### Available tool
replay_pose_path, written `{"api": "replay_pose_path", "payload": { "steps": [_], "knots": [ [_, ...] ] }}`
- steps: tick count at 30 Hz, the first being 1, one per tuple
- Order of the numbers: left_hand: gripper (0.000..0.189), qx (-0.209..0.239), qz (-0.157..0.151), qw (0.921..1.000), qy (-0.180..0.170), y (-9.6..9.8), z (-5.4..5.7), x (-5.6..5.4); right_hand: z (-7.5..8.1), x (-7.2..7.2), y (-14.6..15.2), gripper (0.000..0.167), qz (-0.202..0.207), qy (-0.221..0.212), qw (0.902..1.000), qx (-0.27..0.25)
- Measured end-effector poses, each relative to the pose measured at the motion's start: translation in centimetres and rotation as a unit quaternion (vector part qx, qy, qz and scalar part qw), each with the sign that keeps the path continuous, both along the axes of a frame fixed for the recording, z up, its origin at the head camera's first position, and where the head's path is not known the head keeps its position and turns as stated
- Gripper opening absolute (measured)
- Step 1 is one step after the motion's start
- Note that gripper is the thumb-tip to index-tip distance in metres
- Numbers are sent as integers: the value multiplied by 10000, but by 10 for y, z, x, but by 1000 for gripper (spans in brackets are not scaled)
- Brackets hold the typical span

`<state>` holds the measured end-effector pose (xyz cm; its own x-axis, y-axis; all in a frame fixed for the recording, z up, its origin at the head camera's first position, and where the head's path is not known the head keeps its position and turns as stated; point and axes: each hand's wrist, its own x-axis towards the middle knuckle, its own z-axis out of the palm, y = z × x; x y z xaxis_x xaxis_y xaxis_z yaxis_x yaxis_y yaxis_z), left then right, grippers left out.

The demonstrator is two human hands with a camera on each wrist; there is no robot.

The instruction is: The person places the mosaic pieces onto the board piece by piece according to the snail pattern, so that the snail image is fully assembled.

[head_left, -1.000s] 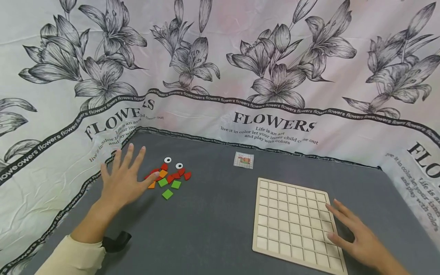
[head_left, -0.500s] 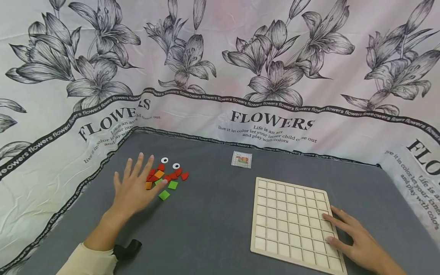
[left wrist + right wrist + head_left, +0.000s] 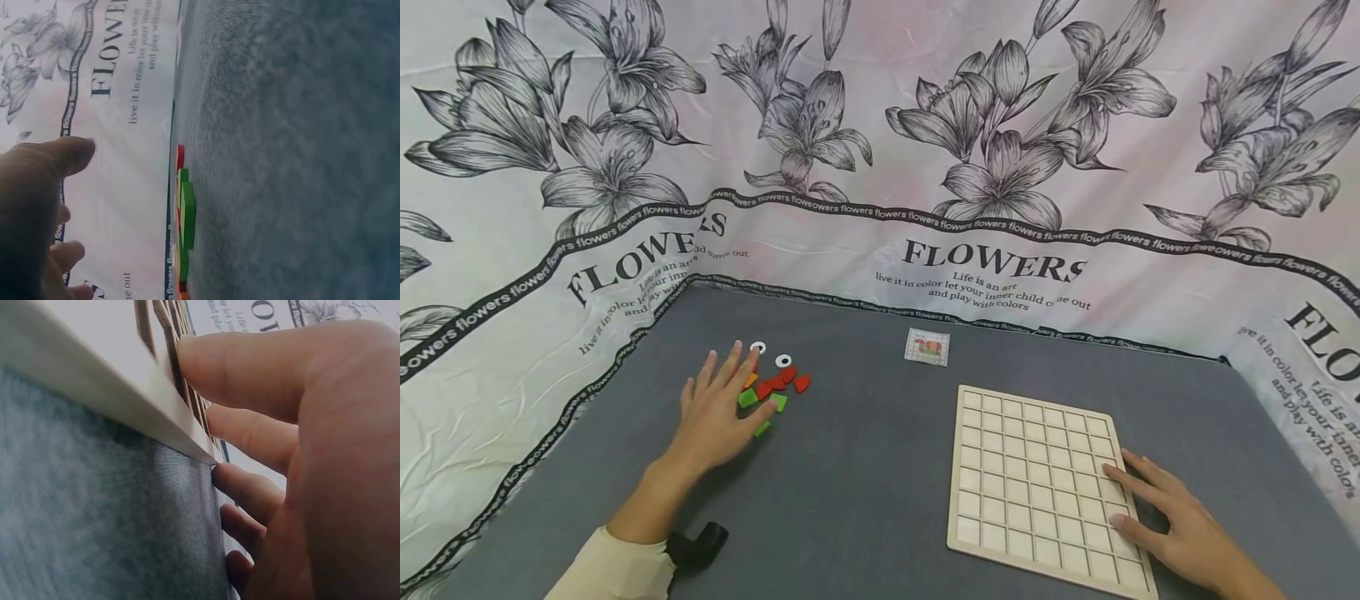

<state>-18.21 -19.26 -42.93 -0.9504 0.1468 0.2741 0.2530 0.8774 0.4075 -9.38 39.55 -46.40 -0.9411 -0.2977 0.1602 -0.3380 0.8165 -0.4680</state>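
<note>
Three green pieces (image 3: pixel 778 403) can be counted around the thumb of the left hand (image 3: pixel 715 425), and at least four red pieces (image 3: pixel 788 374) are seen just beyond its fingertips and thumb. One orange piece (image 3: pixel 750 381) is partly covered by the fingers; whatever lies beneath the hand is hidden. Two white discs (image 3: pixel 783 361) with black centres are set slightly farther out, one of them partly masked by a fingertip. The green pieces are flat, square-cornered slabs; the red ones are partly rounded. The left hand is held spread over the pieces, palm down, with nothing seen in its grasp; whether any fingertip is in contact cannot be told.

One board (image 3: pixel 1037 483), pale and apparently wooden, lies mostly to the left of the right hand (image 3: pixel 1183 521). Its face is divided by raised strips into seven columns of squares. The board's near-side edge is touched by the right thumb and index fingertip, the fingers being extended and loosely parted rather than wrapped around it.

One square card (image 3: pixel 927 347), printed with a coloured picture, is placed between the hands and beyond both, on a finely textured grey tabletop (image 3: pixel 865 467).
</note>
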Motion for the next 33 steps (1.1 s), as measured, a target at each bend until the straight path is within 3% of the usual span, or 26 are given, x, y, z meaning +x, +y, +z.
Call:
{"api": "replay_pose_path", "payload": {
  "steps": [8,12,20,26,33],
  "knots": [
    [67,572,-675,9960,104,9,-11,-14,2,0,2,58,38,181,9998,-8],
    [60,724,-843,9938,102,16,-14,-21,2,1,1,58,39,249,9997,-16],
    [52,944,-905,9914,-5,26,-23,-33,1,3,1,59,22,341,9994,-34],
    [47,841,-843,9929,-15,30,-30,-39,1,4,-1,59,-8,348,9994,13],
    [40,622,-846,9939,333,32,-34,-41,2,4,0,58,-37,310,9995,92]
  ]
}}
